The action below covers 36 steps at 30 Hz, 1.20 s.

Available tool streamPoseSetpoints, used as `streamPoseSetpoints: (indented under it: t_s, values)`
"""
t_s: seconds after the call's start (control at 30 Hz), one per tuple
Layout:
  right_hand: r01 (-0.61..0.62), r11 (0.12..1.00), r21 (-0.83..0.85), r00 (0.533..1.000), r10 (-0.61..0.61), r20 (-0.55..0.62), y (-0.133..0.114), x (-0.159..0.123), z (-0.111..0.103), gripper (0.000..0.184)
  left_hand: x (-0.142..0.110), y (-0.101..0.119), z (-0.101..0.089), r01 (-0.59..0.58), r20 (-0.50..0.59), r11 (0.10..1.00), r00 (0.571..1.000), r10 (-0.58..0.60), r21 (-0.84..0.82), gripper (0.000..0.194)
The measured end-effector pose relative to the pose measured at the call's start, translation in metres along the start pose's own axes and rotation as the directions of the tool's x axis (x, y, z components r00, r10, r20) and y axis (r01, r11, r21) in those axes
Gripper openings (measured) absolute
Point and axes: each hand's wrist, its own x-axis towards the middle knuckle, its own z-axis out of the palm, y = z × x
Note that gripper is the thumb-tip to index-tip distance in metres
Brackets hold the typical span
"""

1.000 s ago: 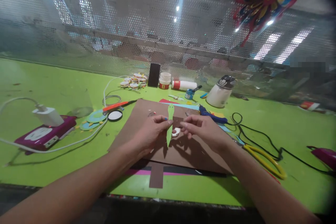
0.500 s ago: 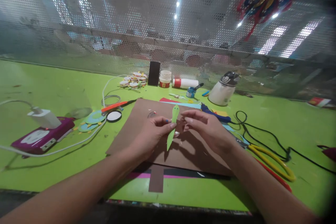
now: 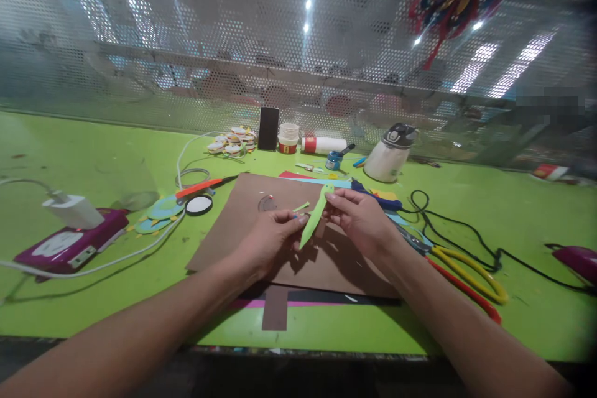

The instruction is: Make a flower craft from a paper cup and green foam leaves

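My right hand [image 3: 361, 214] pinches a light green paper cutout [image 3: 314, 217] near its rounded head, which has small dark dots like eyes. The cutout tilts, its pointed end down to the left, close to my left fingertips. My left hand [image 3: 275, 236] is closed, with a narrow green paper strip [image 3: 301, 206] showing at its fingers. Both hands are over a brown board [image 3: 224, 224]. Small scraps and a thin curled piece [image 3: 267, 202] lie on the board.
At right are yellow-and-red-handled scissors [image 3: 466, 273], a dark cable and a blue tool [image 3: 387, 200]. A kettle-like white bottle [image 3: 389, 152], blue jar [image 3: 333, 160], cups and phone [image 3: 268, 129] stand behind. Left: an orange cutter [image 3: 198, 188], round lid [image 3: 198, 204] and purple power strip [image 3: 69, 242].
The green cutout has passed from my left hand to my right hand and tilted further. A thin green strip now shows at my left fingers.
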Motion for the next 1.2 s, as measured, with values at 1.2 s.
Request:
streamPoseSetpoints:
  t_s: [1.2]
  values:
    - [-0.008, 0.991, -0.137, 1.000, 0.009, 0.007, 0.007, -0.012, -0.002, 0.025, -0.010, 0.007, 0.007, -0.058, -0.026, 0.998, 0.998, 0.059, 0.039, 0.021]
